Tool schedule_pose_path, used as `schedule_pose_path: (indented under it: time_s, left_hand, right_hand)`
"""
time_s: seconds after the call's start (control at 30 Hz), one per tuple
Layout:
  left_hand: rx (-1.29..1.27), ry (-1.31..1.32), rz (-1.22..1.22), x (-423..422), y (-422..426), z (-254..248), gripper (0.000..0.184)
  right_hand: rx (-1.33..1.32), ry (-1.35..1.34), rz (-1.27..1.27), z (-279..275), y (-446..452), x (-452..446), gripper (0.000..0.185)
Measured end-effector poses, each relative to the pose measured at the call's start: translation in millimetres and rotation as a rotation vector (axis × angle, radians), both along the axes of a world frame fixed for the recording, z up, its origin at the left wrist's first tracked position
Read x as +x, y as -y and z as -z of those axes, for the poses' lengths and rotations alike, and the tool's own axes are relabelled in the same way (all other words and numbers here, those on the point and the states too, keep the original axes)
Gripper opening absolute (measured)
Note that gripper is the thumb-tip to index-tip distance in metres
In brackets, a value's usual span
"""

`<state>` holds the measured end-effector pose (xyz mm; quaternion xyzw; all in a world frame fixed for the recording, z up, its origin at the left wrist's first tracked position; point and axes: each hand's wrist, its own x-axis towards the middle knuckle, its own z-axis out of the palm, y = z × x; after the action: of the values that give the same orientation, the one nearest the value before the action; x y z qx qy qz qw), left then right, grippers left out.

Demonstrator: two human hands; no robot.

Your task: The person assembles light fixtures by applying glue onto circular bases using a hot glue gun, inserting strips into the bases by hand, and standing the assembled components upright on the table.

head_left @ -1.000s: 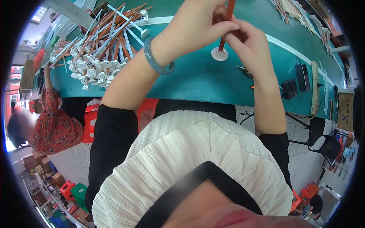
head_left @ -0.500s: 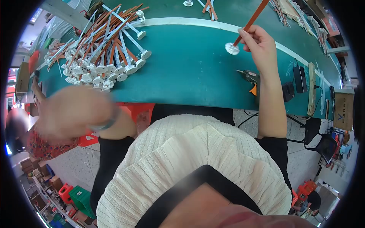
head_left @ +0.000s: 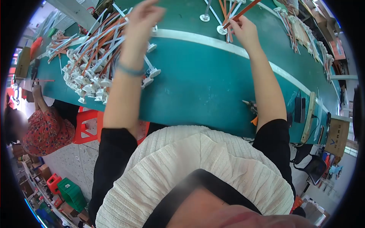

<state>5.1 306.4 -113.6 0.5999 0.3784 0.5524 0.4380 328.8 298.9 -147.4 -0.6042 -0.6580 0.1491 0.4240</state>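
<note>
My right hand (head_left: 245, 32) pinches an orange-brown strip (head_left: 248, 9) just above the white round disc (head_left: 222, 30) at its lower end. The strip slants up to the right, over a small group of similar strips (head_left: 228, 7) on the far side of the table. My left hand (head_left: 144, 17), blurred by motion, is raised beyond the right edge of a large pile of brown and pale strips with white discs (head_left: 93, 72). Its fingers look apart and I see nothing in them. A glue gun (head_left: 251, 106), partly hidden by my right forearm, lies on the green table (head_left: 190, 83).
A white band (head_left: 197, 39) crosses the table. A black power adapter (head_left: 300, 109) and a wooden bar (head_left: 308, 117) lie at the right. More strips (head_left: 291, 32) lie far right. Another person (head_left: 47, 131) sits at the left near a red stool (head_left: 85, 125).
My left hand has swung from the near left up and forward past the pile. My right hand has carried the strip forward to the small group beyond the white band.
</note>
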Motion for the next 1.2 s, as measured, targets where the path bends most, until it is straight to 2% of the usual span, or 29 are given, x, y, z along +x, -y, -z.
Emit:
schedule_pose_path:
  time_s: [0.03, 0.1, 0.17, 0.23, 0.37, 0.4, 0.5, 0.53, 0.6, 0.7, 0.73, 0.77, 0.8, 0.83, 0.87, 0.93, 0.97, 1.0, 1.1, 1.17, 1.2]
  left_hand:
    - [0.058, -0.097, -0.017, 26.7, -27.2, 21.7, 0.045]
    - [0.173, -0.576, -0.090, 66.2, -63.2, 44.7, 0.055]
    - [0.290, -0.824, -0.135, 99.3, -90.8, 74.6, 0.061]
    - [0.235, -0.920, -0.031, 119.3, -101.2, 79.3, 0.061]
    - [0.150, -1.115, 0.190, 129.3, -128.8, 85.0, 0.058]
    - [0.192, -1.101, 0.170, 128.5, -131.2, 86.9, 0.042]
    - [0.262, -1.071, 0.231, 122.2, -141.9, 85.1, 0.026]
    - [0.260, -1.065, 0.196, 121.6, -141.2, 85.8, 0.022]
    - [0.254, -1.054, 0.125, 120.0, -134.4, 85.5, 0.015]
    - [0.315, -0.974, 0.182, 98.9, -129.7, 71.1, 0.015]
    - [0.277, -0.808, 0.193, 85.8, -127.1, 56.1, 0.017]
    - [0.093, -0.607, 0.187, 72.2, -122.8, 40.7, 0.020]
    - [-0.008, -0.347, 0.247, 52.8, -104.0, 3.1, 0.022]
    - [0.057, -0.060, 0.236, 36.7, -91.1, -20.7, 0.016]
    - [0.116, 0.326, 0.276, 14.4, -108.5, -14.6, 0.017]
    - [0.004, 0.919, 0.514, -30.9, -58.0, -86.5, 0.005]
    - [0.089, 1.003, 0.690, -57.0, -46.8, -104.4, 0.008]
    - [0.135, 1.059, 0.692, -71.8, -28.0, -116.3, 0.010]
    - [0.335, 0.975, 0.621, -60.8, 10.4, -113.4, 0.010]
    - [0.419, 0.694, 0.469, -43.4, 17.6, -97.4, 0.019]
    - [0.416, 0.654, 0.469, -34.3, 16.5, -85.9, 0.024]
  right_hand:
    - [-0.010, 0.011, 0.001, -1.4, -6.4, -4.3, 0.022]
    - [-0.034, 0.033, 0.013, -3.6, -13.5, -9.9, 0.023]
    - [-0.069, 0.150, 0.026, -5.1, -29.1, 1.7, 0.023]
    - [-0.037, 0.338, 0.019, -13.7, -40.7, 8.5, 0.024]
    - [0.038, 0.146, -0.368, -20.1, -64.6, 11.0, 0.029]
    - [0.003, 0.115, -0.401, -26.1, -66.8, 4.5, 0.023]
    - [0.054, 0.196, -0.538, -34.4, -86.6, -10.0, 0.017]
    - [-0.093, 0.150, -0.467, -40.1, -89.6, -17.4, 0.016]
    - [-0.106, 0.113, -0.395, -36.3, -94.2, -23.3, 0.017]
    - [-0.062, 0.046, -0.312, -32.5, -105.0, -22.1, 0.016]
    - [-0.017, 0.041, -0.273, -33.2, -106.4, -21.7, 0.016]
    - [0.029, 0.035, -0.234, -33.9, -107.0, -21.0, 0.016]
    - [0.025, 0.029, -0.167, -37.9, -107.8, -19.1, 0.016]
    - [0.036, 0.014, -0.151, -38.3, -110.5, -17.1, 0.017]
    - [0.045, 0.000, -0.135, -37.7, -115.3, -15.5, 0.017]
    - [0.037, 0.004, -0.094, -34.8, -124.7, -18.2, 0.019]
    - [0.065, 0.005, -0.110, -27.8, -132.3, -19.9, 0.019]
    - [0.096, 0.006, -0.126, -17.8, -141.1, -21.2, 0.020]
    - [0.100, 0.018, -0.100, -14.0, -147.1, -33.4, 0.022]
    - [0.065, 0.049, -0.087, -11.0, -148.1, -39.2, 0.023]
    - [0.072, 0.060, -0.099, -9.9, -148.4, -42.2, 0.023]
